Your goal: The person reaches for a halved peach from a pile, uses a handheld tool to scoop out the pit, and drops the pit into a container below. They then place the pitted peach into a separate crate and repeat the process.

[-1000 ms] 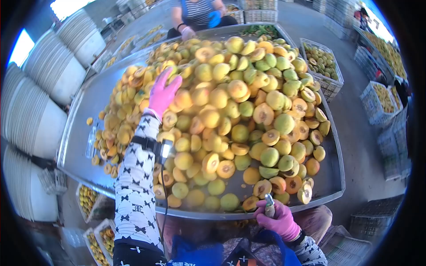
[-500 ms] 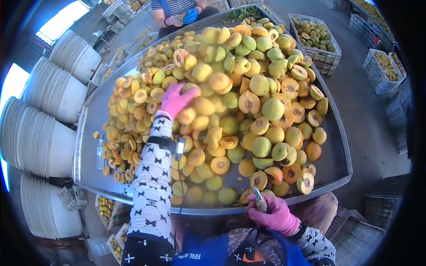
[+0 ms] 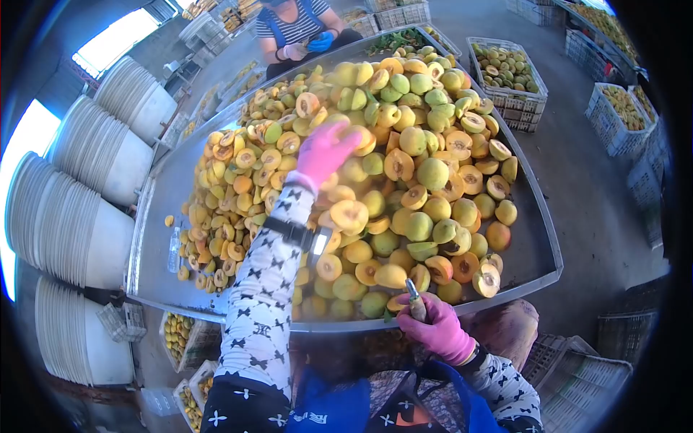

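Left hand stretched to heap centre, laid over whole peaches; grip cannot be told. Right hand clamped on knife at near edge of metal table. Halved peaches massed along left edge; much whole fruit judged left uncut.

Fruit heap on table, tubs left, crates right, person behind, left hand on heap

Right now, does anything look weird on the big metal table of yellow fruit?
Yes: a small clear plastic bottle lies on the grey metal table at the left edge of the yellow fruit pile, odd beside all that fruit.
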Tool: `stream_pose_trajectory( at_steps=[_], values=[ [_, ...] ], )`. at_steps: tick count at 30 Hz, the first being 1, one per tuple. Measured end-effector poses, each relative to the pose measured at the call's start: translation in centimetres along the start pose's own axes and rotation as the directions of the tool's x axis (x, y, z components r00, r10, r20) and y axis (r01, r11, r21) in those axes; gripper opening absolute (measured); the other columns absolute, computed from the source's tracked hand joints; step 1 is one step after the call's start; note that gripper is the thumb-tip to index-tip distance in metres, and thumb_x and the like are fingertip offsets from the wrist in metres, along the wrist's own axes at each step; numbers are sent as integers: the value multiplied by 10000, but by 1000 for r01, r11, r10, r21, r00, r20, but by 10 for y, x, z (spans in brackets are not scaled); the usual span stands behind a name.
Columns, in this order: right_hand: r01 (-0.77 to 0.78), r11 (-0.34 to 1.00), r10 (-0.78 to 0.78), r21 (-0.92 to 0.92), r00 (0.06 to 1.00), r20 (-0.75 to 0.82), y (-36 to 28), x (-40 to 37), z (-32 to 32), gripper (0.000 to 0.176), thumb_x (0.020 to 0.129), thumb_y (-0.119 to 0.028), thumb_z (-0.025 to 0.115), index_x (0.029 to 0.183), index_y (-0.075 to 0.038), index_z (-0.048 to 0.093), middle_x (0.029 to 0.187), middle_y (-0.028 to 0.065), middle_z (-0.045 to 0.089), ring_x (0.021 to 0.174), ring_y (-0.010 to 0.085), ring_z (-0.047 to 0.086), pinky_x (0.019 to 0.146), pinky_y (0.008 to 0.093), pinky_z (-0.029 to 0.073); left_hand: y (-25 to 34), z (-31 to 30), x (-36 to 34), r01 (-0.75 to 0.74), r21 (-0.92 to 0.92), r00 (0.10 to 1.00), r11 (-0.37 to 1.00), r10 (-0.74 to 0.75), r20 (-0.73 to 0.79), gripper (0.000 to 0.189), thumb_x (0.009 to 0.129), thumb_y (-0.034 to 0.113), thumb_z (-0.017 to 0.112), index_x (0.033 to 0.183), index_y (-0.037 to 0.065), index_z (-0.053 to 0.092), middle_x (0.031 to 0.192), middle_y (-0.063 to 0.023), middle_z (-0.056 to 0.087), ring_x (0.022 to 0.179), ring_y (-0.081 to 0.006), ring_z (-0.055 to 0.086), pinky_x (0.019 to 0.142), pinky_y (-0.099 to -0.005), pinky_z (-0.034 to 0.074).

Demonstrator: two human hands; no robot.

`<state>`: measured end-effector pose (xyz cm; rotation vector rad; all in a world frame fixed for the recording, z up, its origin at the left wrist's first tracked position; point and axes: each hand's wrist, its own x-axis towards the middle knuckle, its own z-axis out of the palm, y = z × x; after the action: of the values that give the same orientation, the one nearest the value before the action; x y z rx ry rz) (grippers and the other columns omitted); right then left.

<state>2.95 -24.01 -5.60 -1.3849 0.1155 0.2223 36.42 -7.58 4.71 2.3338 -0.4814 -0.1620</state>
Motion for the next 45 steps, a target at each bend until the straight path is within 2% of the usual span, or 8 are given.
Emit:
stream_pose_trajectory(
  at_steps=[10, 14, 16, 21, 24, 37, 42, 45],
  values=[
    [83, 995, -88, 48, 989, 118, -15, 2, -9, 364, 887, -122, 680, 1213, -13, 562, 777, -12, 618, 623, 65, 569, 559, 227, 456, -14, 68, 12, -103, 486, 995, 868, 82, 64, 521, 810, 322, 723, 1260, 101, 584, 1274, -134, 573, 1206, -342, 534, 1033, -395, 432],
    [76, 980, -67, -186, 996, 51, -14, -1, -7, 443, 846, -298, 686, 1180, -17, 609, 857, 204, 671, 823, 349, 677, 728, 410, 518, -25, 47, -58, -139, -370, 985, 918, 90, -145, 427, 885, 293, 674, 1243, 80, 582, 1210, -140, 615, 1013, -288, 652, 855, -396, 544],
    [157, 924, -170, -348, 985, -7, -8, -1, -3, 418, 828, -291, 722, 1101, 3, 606, 820, 217, 661, 778, 363, 671, 687, 425, 515, -16, 24, -107, -29, -923, 999, 383, 27, -21, 423, 927, 335, 625, 1246, 62, 579, 1197, -142, 628, 1009, -280, 649, 851, -382, 548],
    [192, 918, -202, -348, 979, 6, -23, -1, 19, 353, 838, -245, 733, 1059, -4, 601, 803, 178, 657, 744, 332, 673, 659, 405, 515, 0, 41, -209, -174, -660, 960, 731, -23, -279, 444, 987, 366, 465, 1307, 67, 533, 1236, -179, 625, 1007, -304, 644, 826, -401, 552],
    [538, 715, -597, -447, 802, 9, -31, -5, 50, 349, 839, -195, 731, 1112, -24, 596, 860, 175, 663, 742, 361, 664, 659, 415, 520, -7, 42, -255, 83, -966, 996, -245, -18, 90, 440, 968, 314, 496, 1349, 95, 510, 1329, -174, 571, 1124, -341, 602, 885, -416, 532],
    [475, 162, -681, -865, 688, 251, -42, -26, 91, 375, 808, -236, 725, 1137, -128, 582, 848, 67, 603, 715, 280, 631, 630, 416, 482, 13, 51, -329, -138, -989, 990, -53, 21, -139, 351, 1027, 186, 468, 1344, 36, 458, 1271, -151, 541, 1154, -287, 573, 1011, -427, 462],
    [446, 98, -658, -890, 700, 278, -43, -33, 91, 382, 799, -200, 728, 1129, -94, 567, 857, 80, 611, 756, 284, 635, 656, 407, 468, 24, 53, -339, -283, -832, 955, 477, 61, -290, 348, 973, 121, 566, 1313, 79, 505, 1194, -134, 595, 1138, -280, 594, 965, -417, 500],
    [425, 90, -600, -901, 745, 292, -36, -32, 86, 378, 792, -180, 731, 1105, -72, 548, 857, 96, 615, 773, 301, 635, 663, 410, 468, 25, 58, -340, -157, -961, 982, 225, -67, -176, 321, 967, 106, 584, 1280, 82, 516, 1182, -129, 601, 1078, -254, 612, 915, -395, 524]
  ],
)
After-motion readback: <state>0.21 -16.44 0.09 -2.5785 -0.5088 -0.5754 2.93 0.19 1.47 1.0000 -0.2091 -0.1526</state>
